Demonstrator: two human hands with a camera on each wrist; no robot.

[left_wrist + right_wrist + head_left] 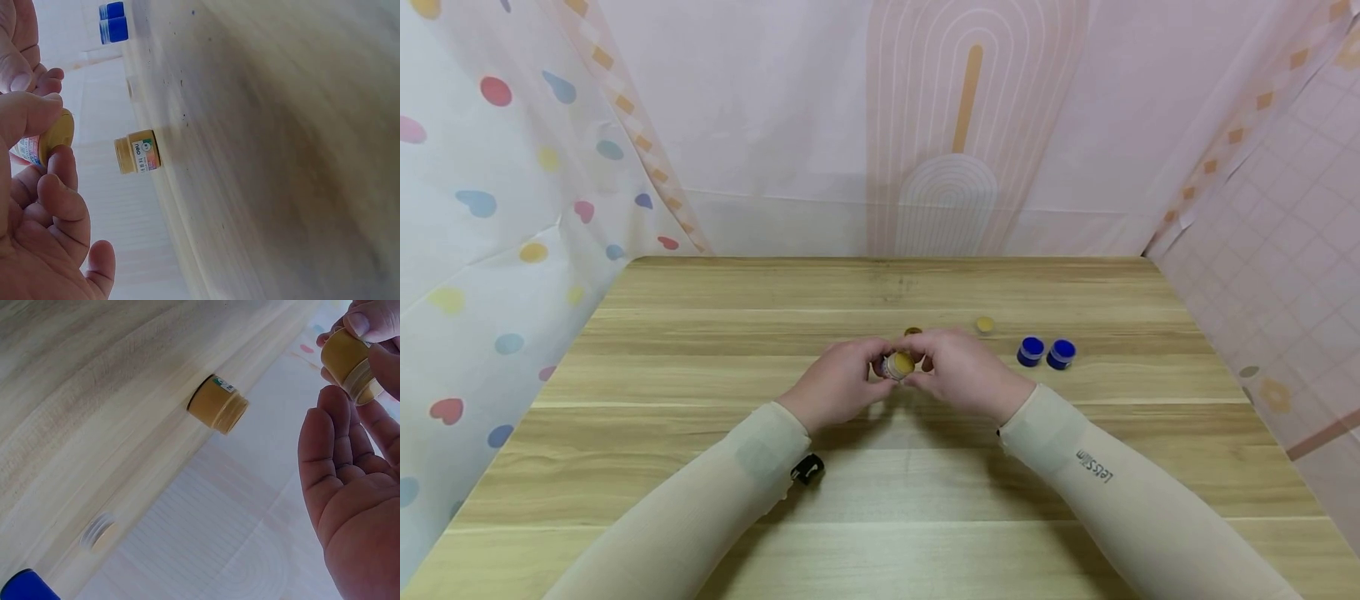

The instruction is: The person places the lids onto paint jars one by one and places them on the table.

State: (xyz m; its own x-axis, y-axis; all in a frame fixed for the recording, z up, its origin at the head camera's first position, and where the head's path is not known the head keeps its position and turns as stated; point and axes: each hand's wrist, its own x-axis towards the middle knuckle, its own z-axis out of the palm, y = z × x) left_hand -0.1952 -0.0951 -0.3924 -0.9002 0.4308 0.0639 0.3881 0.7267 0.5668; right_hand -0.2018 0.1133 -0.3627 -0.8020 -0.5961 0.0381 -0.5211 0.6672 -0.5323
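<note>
A small yellow paint jar is tilted between the two hands above the table. My left hand pinches its body with thumb and finger, as the left wrist view shows. The right hand has its thumb and index finger around the mouth end; its other fingers extend loosely. Whether a lid sits on that end is hard to tell. Beyond the hands, a second yellow paint jar stands upright on the table, mostly hidden by the right hand in the head view.
To the right stand two blue paint jars side by side. A small clear lid with yellow in it lies farther back on the wooden table. Patterned cloth hangs behind the table and along both sides.
</note>
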